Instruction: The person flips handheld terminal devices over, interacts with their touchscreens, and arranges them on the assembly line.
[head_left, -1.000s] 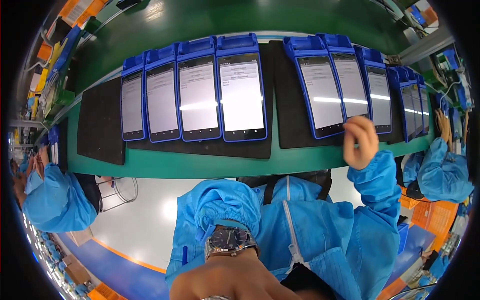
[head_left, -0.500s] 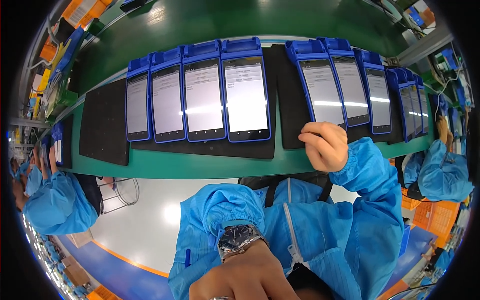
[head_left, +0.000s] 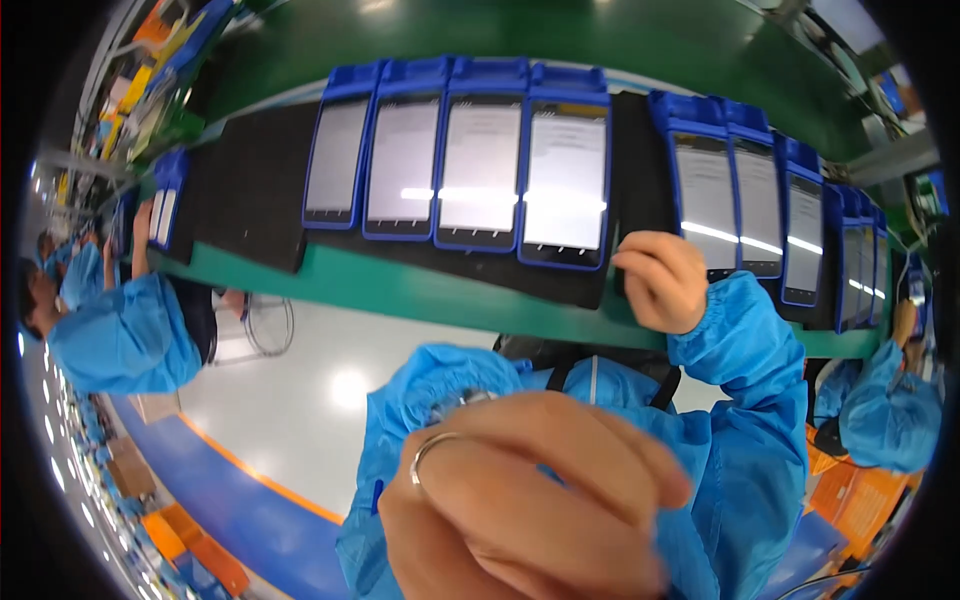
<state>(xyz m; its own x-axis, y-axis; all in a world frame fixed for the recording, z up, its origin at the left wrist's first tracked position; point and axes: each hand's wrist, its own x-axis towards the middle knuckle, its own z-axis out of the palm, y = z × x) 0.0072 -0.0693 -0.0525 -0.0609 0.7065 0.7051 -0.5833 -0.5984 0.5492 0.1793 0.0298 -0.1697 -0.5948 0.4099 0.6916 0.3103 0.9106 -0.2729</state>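
Your right hand (head_left: pixel 662 282) sits right of the frame's centre, at the near edge of the green bench (head_left: pixel 420 290). Its grip is curled and pressed together, the fingers folded over the lower corner of the black mat (head_left: pixel 640 140) where that mat meets the next one. Whether it actually pinches the mat edge or only rests on it, you cannot tell from here. The blue sleeve (head_left: pixel 745 340) runs down from that wrist toward the lower right.

Your left hand (head_left: pixel 530 500) fills the lower middle of the frame, very close to the camera and blurred. A ring (head_left: pixel 425 452) shows on one finger. The fingers look loosely bent, away from the bench and touching nothing on it; how far the grip is spread cannot be told through the blur.

Four blue handheld devices (head_left: pixel 470 160) lie side by side on a black mat in the upper middle, screens lit and facing up. The rightmost of them (head_left: pixel 565 180) is just left of your right hand. A second row of blue devices (head_left: pixel 745 205) lies on the mat to the upper right, the nearest one just above your knuckles.

At the left edge, another person in a blue coat (head_left: pixel 125 335) stands at the same bench. A further blue-clad person (head_left: pixel 890 415) is at the right edge.
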